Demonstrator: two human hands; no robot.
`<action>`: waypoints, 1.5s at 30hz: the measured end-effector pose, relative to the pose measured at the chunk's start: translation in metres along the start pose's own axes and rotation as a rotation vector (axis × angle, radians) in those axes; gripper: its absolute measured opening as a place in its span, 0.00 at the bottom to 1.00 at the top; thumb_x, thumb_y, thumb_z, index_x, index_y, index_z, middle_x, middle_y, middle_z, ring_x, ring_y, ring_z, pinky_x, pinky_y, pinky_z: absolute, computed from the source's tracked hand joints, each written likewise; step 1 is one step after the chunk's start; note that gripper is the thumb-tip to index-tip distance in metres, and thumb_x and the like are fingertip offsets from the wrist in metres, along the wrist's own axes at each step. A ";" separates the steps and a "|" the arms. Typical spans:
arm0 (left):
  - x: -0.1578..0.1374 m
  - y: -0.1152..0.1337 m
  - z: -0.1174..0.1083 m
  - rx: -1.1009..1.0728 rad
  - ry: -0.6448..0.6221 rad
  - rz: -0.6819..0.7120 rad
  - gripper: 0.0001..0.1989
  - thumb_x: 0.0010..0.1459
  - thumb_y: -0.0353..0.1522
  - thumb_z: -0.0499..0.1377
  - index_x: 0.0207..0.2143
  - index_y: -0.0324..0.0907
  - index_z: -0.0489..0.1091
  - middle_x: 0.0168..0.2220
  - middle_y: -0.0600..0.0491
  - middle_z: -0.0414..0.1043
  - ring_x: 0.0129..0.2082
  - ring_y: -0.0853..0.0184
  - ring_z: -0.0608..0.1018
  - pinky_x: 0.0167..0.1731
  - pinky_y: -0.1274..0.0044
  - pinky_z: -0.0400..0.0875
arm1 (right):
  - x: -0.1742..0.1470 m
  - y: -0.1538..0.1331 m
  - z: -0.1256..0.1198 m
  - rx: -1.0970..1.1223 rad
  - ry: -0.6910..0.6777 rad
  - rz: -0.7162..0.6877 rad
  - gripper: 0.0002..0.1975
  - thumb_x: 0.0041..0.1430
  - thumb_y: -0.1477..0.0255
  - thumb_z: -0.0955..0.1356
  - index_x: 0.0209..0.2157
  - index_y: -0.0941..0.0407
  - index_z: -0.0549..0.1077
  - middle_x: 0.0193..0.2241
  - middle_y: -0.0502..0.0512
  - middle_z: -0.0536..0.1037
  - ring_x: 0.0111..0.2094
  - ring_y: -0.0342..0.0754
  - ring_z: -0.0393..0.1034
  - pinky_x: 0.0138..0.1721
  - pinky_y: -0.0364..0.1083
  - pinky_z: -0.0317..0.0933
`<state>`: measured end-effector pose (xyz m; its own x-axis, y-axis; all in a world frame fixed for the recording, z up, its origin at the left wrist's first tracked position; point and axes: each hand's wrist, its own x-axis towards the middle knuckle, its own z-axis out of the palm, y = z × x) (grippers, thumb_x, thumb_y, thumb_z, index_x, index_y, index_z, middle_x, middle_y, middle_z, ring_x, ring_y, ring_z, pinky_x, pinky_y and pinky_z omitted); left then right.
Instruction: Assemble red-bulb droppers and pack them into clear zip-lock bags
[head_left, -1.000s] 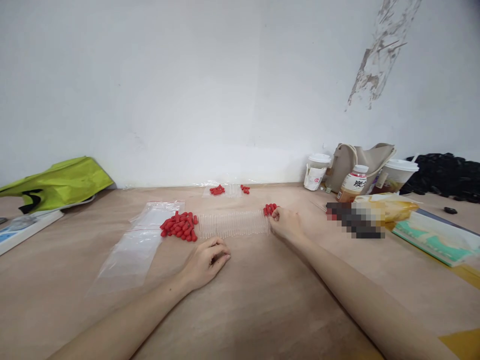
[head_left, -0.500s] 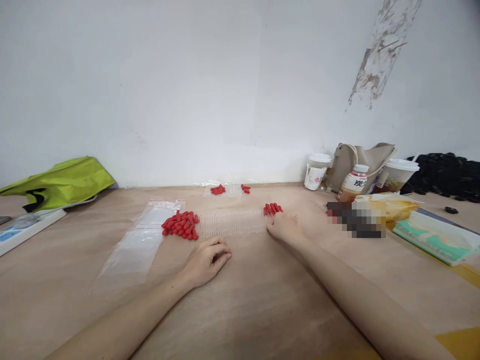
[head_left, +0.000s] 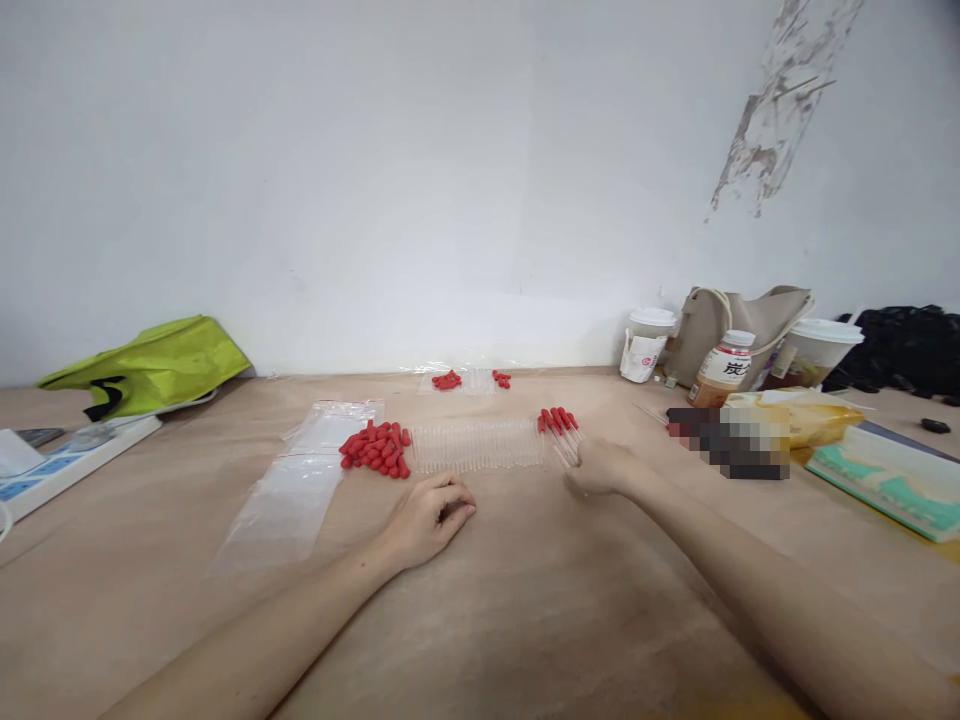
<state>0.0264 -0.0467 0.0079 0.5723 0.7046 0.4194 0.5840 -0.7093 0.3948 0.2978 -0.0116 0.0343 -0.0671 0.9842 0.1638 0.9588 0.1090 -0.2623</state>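
Our right hand [head_left: 598, 466] had drawn back from the red bulbs [head_left: 556, 420], toward us and to the right, and now sat by the lower ends of their clear tubes [head_left: 567, 447]. Those tubes, mostly covered by it earlier, showed in a slanting fan. Our view had turned slightly left, revealing more of the power strip [head_left: 90, 458].

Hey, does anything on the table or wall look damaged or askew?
Yes. The white wall has a rough, stained patch at upper right, breaking its otherwise mostly smooth surface. On the table, a few red-ended tubes by the right hand lie slanted, unlike the neat row of clear tubes beside them.
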 end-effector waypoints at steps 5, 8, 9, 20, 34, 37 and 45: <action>0.000 0.000 0.002 0.008 -0.011 -0.015 0.07 0.57 0.30 0.51 0.31 0.42 0.69 0.32 0.54 0.68 0.28 0.71 0.70 0.27 0.80 0.63 | -0.012 -0.001 -0.006 0.002 -0.274 0.085 0.12 0.45 0.64 0.64 0.21 0.59 0.71 0.21 0.57 0.73 0.27 0.52 0.69 0.24 0.46 0.56; 0.000 0.000 -0.001 0.064 0.017 -0.023 0.07 0.56 0.31 0.52 0.34 0.43 0.69 0.33 0.53 0.68 0.30 0.69 0.71 0.29 0.78 0.63 | -0.014 -0.001 0.001 0.051 -0.268 0.091 0.16 0.48 0.60 0.62 0.23 0.59 0.71 0.20 0.56 0.73 0.26 0.50 0.68 0.25 0.45 0.55; 0.001 -0.001 -0.004 0.110 0.042 -0.024 0.07 0.56 0.32 0.52 0.35 0.43 0.69 0.33 0.53 0.68 0.31 0.67 0.71 0.31 0.77 0.63 | -0.015 -0.001 0.003 0.054 -0.266 0.089 0.15 0.49 0.61 0.62 0.23 0.58 0.71 0.21 0.56 0.73 0.26 0.49 0.68 0.25 0.44 0.55; 0.003 -0.040 -0.059 0.757 0.066 -0.209 0.14 0.49 0.44 0.57 0.25 0.41 0.67 0.31 0.48 0.67 0.35 0.57 0.68 0.35 0.68 0.57 | -0.022 0.003 0.021 -0.078 -0.093 0.016 0.13 0.53 0.69 0.58 0.26 0.60 0.70 0.28 0.64 0.74 0.28 0.53 0.67 0.25 0.47 0.53; 0.005 0.009 -0.046 0.480 0.036 -0.071 0.10 0.56 0.35 0.50 0.27 0.41 0.68 0.29 0.51 0.66 0.32 0.63 0.69 0.31 0.74 0.61 | -0.037 -0.021 0.046 0.260 0.365 -0.489 0.07 0.59 0.73 0.56 0.29 0.56 0.61 0.26 0.55 0.69 0.27 0.47 0.63 0.29 0.46 0.57; -0.001 0.020 -0.027 0.269 -0.069 -0.022 0.07 0.56 0.31 0.50 0.29 0.41 0.66 0.29 0.52 0.66 0.30 0.66 0.70 0.28 0.77 0.63 | -0.039 -0.020 0.047 0.343 0.287 -0.579 0.06 0.59 0.75 0.56 0.33 0.56 0.62 0.29 0.55 0.70 0.31 0.47 0.64 0.31 0.45 0.59; -0.008 0.015 0.000 0.054 -0.016 0.012 0.12 0.54 0.26 0.51 0.40 0.43 0.68 0.38 0.51 0.67 0.36 0.66 0.71 0.38 0.75 0.65 | -0.040 -0.023 0.053 0.255 0.289 -0.646 0.11 0.59 0.77 0.56 0.40 0.56 0.67 0.33 0.56 0.70 0.34 0.46 0.64 0.36 0.46 0.58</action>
<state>0.0306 -0.0634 0.0102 0.5889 0.6963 0.4104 0.6067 -0.7163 0.3446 0.2638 -0.0461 -0.0162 -0.4858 0.6418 0.5934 0.6576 0.7156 -0.2356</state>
